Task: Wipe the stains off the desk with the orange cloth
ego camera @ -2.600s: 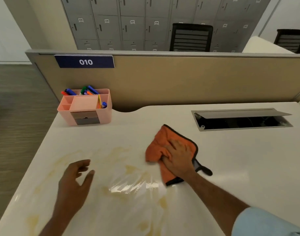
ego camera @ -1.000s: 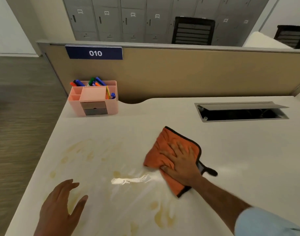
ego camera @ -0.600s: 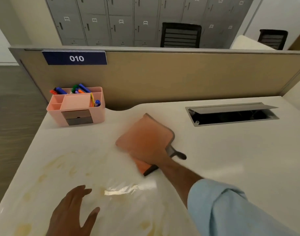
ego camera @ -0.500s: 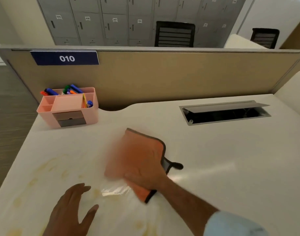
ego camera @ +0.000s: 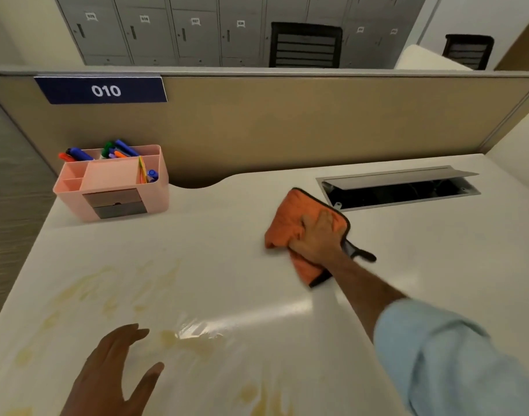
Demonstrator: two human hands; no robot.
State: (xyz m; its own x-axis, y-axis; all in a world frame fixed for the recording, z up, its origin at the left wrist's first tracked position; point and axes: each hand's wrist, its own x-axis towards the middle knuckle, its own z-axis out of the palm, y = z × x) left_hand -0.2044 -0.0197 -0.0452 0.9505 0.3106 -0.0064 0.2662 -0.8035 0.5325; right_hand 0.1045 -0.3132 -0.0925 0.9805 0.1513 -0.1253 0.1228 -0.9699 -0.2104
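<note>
The orange cloth [ego camera: 290,220], edged in black with a black loop, lies bunched on the white desk [ego camera: 437,250] just in front of the cable hatch. My right hand [ego camera: 316,240] presses down on it and grips its folds. Yellowish stains [ego camera: 113,289] spread over the near left part of the desk, with more smears [ego camera: 263,397] at the front edge. My left hand [ego camera: 113,373] rests flat on the desk near the front, fingers spread, holding nothing.
A pink organiser [ego camera: 113,184] with coloured markers stands at the back left corner. An open cable hatch [ego camera: 401,187] with a raised lid is set in the desk at the back right. A beige partition [ego camera: 287,121] labelled 010 runs behind the desk.
My right hand has swept the cloth from the middle of the desk back and to the right, up next to the cable hatch. The left hand stays flat near the front.
</note>
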